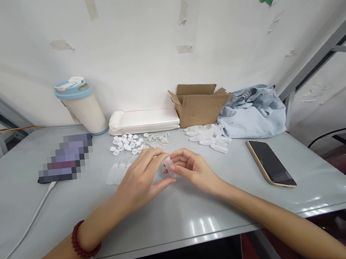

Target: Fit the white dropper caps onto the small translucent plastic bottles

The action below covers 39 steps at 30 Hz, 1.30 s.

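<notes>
Well left of the grips stands a lidded cup [85, 114], contents hidden. Caps [126, 143] lie beyond the left grip [139, 178], which curves around the bottle [168, 162]; whether it clamps, I cannot tell. The right grip [197, 170] pinches that bottle between both hands. Beyond are loose bottles [204, 133] and an open box [200, 110], its inside hidden.

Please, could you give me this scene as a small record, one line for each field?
Right hand: thumb and fingers hold a translucent vial
Left hand: fingers at the vial's top; grip unclear
Left wrist: red bracelet
Behind left hand: white caps, pale cords
Behind right hand: more vials, lying loose
Back of table: lidded cup, white stack, open box, cloth
Far left: device, pixelated, with cable
Far right: phone, screen dark
</notes>
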Motion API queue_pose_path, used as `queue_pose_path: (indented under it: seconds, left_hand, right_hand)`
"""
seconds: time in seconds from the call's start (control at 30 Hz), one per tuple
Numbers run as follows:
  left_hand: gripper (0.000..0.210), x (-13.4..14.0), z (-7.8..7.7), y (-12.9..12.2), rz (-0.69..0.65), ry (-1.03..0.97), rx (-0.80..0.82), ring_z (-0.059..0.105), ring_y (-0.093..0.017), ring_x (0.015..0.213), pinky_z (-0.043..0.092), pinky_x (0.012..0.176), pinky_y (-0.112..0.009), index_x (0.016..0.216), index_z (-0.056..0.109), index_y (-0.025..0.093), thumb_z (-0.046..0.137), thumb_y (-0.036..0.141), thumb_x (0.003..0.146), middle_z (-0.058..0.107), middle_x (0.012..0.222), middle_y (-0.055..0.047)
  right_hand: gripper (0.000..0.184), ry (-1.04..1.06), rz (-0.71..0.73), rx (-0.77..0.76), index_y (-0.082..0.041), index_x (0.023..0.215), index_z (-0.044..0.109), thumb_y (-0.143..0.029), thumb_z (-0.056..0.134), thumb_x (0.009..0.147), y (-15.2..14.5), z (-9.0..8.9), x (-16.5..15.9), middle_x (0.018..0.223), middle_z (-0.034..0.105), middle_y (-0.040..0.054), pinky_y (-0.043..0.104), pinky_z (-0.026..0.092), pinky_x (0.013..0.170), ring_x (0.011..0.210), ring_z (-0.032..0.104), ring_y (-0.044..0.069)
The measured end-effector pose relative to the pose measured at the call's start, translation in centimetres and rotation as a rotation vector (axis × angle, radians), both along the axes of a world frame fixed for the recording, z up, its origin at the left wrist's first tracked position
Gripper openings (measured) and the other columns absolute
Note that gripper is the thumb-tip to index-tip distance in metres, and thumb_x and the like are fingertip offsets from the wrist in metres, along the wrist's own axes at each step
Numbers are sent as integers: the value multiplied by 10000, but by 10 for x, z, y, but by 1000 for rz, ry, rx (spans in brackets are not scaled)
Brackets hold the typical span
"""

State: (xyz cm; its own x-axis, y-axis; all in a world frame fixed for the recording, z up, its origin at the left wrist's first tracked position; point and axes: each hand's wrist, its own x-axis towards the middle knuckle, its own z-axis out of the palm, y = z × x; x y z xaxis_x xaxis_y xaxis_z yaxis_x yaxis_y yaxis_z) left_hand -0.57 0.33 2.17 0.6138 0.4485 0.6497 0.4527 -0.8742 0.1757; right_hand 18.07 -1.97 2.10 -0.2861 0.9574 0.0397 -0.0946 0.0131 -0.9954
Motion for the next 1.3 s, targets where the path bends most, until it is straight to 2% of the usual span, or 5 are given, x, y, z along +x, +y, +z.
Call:
queue_pose_path:
  seconds: [0.2, 0.5, 0.83, 1.0, 1.3]
  left_hand:
    - [343, 3, 4, -1, -9, 15, 97, 554, -255, 993, 490, 864, -413, 1081, 510, 99, 670, 151, 782, 618, 1050, -156]
    - [455, 6, 4, -3, -74, -142, 39, 562, -248, 1052, 498, 877, -427, 1158, 487, 151, 668, 93, 744, 632, 1116, -129]
    - [463, 4, -1, -3, -33, 69, 115, 505, -297, 1125, 465, 946, -462, 1208, 470, 70, 659, 238, 820, 594, 1157, -184]
    - [305, 7, -4, -5, 6, 127, 100, 534, -287, 1073, 493, 884, -442, 1125, 525, 107, 599, 216, 849, 629, 1077, -145]
    - [298, -1, -8, 7, 73, 176, -221, 510, -271, 1055, 476, 852, -427, 1096, 556, 179, 627, 228, 810, 637, 1066, -80]
  right_hand:
    - [235, 46, -6, -66, -176, 956, 562, -274, 684, 781, 2, 2, 0, 864, 682, 34, 315, 523, 764, 826, 680, 169]
    - [231, 212, 200, -175, -167, 1005, 632, -290, 647, 811, 5, 13, 9, 911, 695, 56, 349, 497, 814, 804, 684, 180]
    - [387, -122, -85, -82, -166, 881, 544, -328, 792, 631, 4, 0, 2, 816, 588, -10, 255, 459, 567, 610, 641, 132]
    - [385, -222, -92, -38, -168, 914, 540, -363, 761, 666, 3, -7, 0, 857, 597, 2, 257, 468, 556, 601, 644, 130]
    - [308, -516, 37, 146, -168, 1086, 591, -254, 643, 795, 8, -14, 1, 940, 631, 51, 289, 490, 667, 751, 616, 149]
